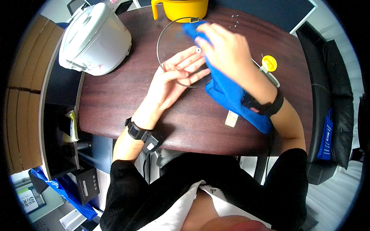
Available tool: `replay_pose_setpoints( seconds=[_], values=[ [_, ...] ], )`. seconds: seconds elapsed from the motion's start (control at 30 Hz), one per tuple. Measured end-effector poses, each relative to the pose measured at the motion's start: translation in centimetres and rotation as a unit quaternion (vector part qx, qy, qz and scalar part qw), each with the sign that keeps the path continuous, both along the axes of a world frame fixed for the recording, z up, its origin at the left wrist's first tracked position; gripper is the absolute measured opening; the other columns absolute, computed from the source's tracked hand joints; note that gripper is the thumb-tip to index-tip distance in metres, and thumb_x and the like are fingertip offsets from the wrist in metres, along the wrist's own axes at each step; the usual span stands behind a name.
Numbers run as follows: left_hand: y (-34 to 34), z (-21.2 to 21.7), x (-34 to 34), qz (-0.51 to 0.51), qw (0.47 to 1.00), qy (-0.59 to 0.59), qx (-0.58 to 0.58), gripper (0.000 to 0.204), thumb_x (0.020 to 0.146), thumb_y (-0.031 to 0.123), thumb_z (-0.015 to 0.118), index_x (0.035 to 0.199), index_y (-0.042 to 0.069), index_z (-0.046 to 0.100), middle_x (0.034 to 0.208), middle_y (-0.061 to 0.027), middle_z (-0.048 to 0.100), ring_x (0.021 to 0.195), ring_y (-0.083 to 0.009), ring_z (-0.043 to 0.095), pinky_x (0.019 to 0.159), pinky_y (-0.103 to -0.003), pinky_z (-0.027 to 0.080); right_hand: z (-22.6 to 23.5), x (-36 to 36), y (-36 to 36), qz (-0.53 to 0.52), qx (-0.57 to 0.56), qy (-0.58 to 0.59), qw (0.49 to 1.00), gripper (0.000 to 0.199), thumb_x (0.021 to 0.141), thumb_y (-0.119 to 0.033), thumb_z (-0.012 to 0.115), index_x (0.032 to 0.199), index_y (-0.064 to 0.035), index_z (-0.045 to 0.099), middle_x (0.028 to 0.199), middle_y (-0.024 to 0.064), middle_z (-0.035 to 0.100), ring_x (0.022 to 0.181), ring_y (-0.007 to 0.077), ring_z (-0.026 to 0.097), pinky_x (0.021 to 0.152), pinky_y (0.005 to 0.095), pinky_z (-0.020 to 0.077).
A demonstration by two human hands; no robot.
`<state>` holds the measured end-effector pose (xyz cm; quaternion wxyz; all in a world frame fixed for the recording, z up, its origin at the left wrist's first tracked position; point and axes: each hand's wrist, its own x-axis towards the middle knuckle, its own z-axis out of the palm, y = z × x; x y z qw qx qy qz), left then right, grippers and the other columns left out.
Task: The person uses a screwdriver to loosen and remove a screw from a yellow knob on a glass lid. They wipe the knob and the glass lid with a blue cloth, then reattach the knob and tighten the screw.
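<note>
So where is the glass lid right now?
In the head view the glass lid lies on the dark wooden table, top centre, under both hands, just below the yellow pot and right of the white rice cooker.

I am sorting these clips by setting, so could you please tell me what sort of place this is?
Probably a home or small office dining spot: a dark wooden table with a white rice cooker, a yellow pot, a glass lid, and a black chair beside it.

Worktop (115, 104): you sit at dark wood with a rounded edge | right: black leather chair (327, 96) beside you | left: tan cabinet (23, 96) near your elbow | floor (331, 200): pale | light: bright, even
</note>
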<state>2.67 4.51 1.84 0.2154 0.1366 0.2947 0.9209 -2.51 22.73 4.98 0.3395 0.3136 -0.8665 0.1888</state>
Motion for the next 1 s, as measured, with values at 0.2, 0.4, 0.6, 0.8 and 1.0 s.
replay_pose_setpoints(
  seconds=[0.2, 0.4, 0.6, 0.8, 1.0],
  values=[
    [-0.2, 0.4, 0.1, -0.012, 1.000, 0.002, -0.013, 0.063, 0.077, -0.010, 0.049, 0.138, -0.007, 0.040, 0.143, -0.0247, 0.045, 0.137, -0.0353, 0.039, 0.112, -0.052, 0.035, 0.2, -2.4, 0.6, 0.030, -0.026, 0.036, 0.999, 0.021, 0.090, -0.028, 0.062, 0.101, -0.0106, 0.060, 0.081, 0.0096, 0.064, 0.063, 0.0289, 0.066, 0.053, 0.0370, 0.0541],
    [-1.9, -4.0, -1.4, -0.075, 0.995, 0.047, 0.046, 0.061, 0.075, -0.012, 0.051, 0.135, -0.004, 0.044, 0.127, -0.0166, 0.056, 0.121, -0.0269, 0.054, 0.109, -0.049, 0.040, 0.5, 1.8, -3.2, 0.148, 0.008, 0.023, 0.989, 0.019, 0.086, -0.028, 0.065, 0.091, -0.0110, 0.058, 0.079, 0.0055, 0.057, 0.060, 0.0235, 0.065, 0.051, 0.0351, 0.0532],
    [0.4, 0.1, 0.4, -0.033, 0.995, 0.010, -0.096, 0.069, 0.078, -0.009, 0.054, 0.142, -0.011, 0.030, 0.146, -0.0239, 0.039, 0.139, -0.0346, 0.036, 0.113, -0.056, 0.032, -0.2, -5.1, -1.1, 0.000, 0.015, 0.036, 0.999, 0.024, 0.090, -0.035, 0.060, 0.102, -0.0135, 0.060, 0.085, 0.0084, 0.065, 0.068, 0.0271, 0.069, 0.053, 0.0386, 0.0549],
    [-0.1, -0.4, 0.5, -0.037, 0.993, -0.001, -0.112, 0.051, 0.079, -0.010, 0.055, 0.129, -0.009, 0.046, 0.131, -0.0215, 0.054, 0.121, -0.0298, 0.056, 0.107, -0.053, 0.042, 0.2, -0.6, -3.1, 0.095, 0.049, -0.029, 0.994, 0.024, 0.085, -0.024, 0.068, 0.102, -0.0091, 0.061, 0.088, 0.0095, 0.060, 0.067, 0.0286, 0.066, 0.057, 0.0366, 0.0529],
    [-1.6, -2.7, 0.0, -0.009, 0.983, 0.003, -0.186, 0.041, 0.080, -0.012, 0.052, 0.120, -0.005, 0.050, 0.113, -0.0146, 0.062, 0.098, -0.0232, 0.065, 0.100, -0.046, 0.051, 0.8, 1.8, -3.3, 0.147, 0.076, -0.028, 0.986, 0.024, 0.083, -0.026, 0.068, 0.098, -0.0087, 0.060, 0.089, 0.0098, 0.060, 0.066, 0.0290, 0.065, 0.057, 0.0352, 0.0532]
  ],
)
